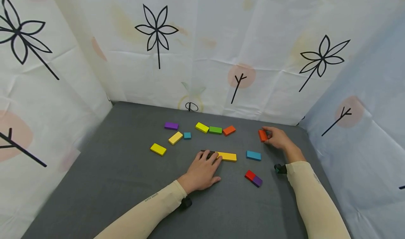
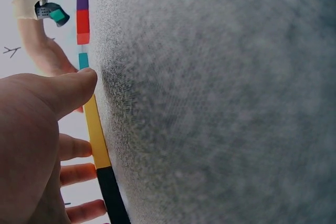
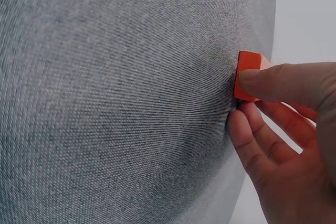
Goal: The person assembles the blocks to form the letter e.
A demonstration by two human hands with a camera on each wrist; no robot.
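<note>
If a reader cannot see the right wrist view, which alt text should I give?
A right hand holds an orange block between thumb and fingers. Grey cloth fills most of the picture, and a white sheet shows behind the hand on the right side.

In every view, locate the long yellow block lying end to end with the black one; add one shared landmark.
Head: the yellow block is below and right of centre, at the left hand.
Left wrist: left of centre, a slanting strip directly above the black block.
Right wrist: not in it; only the orange block shows.
Shared landmark: the right hand, in all three.
</note>
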